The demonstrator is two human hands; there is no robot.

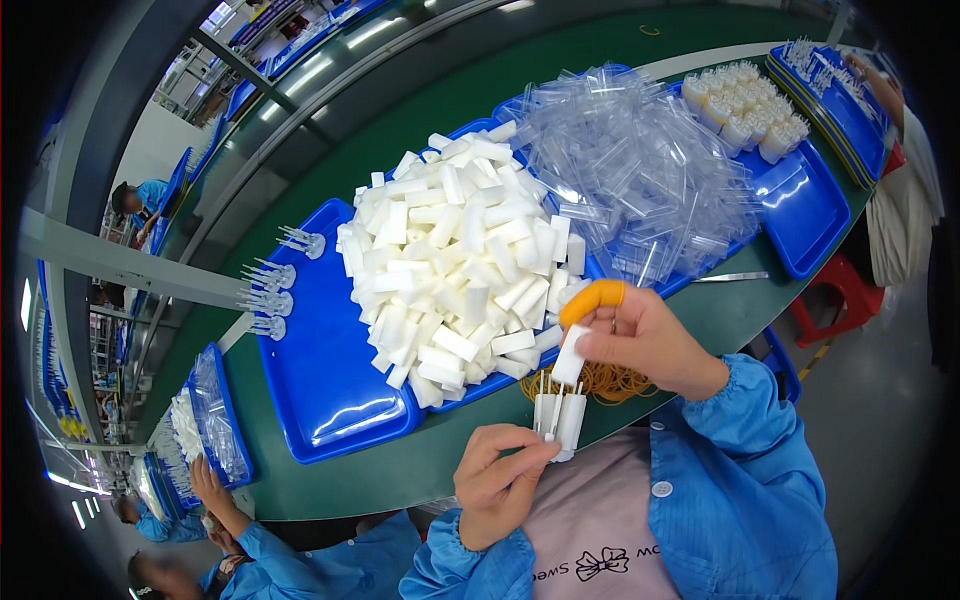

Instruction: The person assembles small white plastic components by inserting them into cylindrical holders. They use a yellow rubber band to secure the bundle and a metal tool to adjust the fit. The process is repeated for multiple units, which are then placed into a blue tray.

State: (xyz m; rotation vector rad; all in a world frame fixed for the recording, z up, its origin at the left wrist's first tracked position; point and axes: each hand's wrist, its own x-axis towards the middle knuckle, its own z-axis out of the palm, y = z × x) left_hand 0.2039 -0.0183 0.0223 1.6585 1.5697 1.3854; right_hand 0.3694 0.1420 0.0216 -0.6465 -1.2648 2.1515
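a green table (330,495) crosses a grey-floored workroom (855,430). blue trays (340,390) on it bear heaped white blocks (450,250) and clear plastic sleeves (640,170). by the near edge, the left hand (497,480), fingertips together, pinches a pronged white holder (570,422), prongs pointing away; the right hand (650,340), likewise closed, pinches one block (571,356), long axis tilting right.

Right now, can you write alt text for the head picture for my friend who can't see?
A person's left hand holds a white pronged piece, while the right hand, one finger covered in orange, holds a white block close to that piece. Beyond, on a green table, blue trays bear heaps of white blocks and clear plastic pieces.
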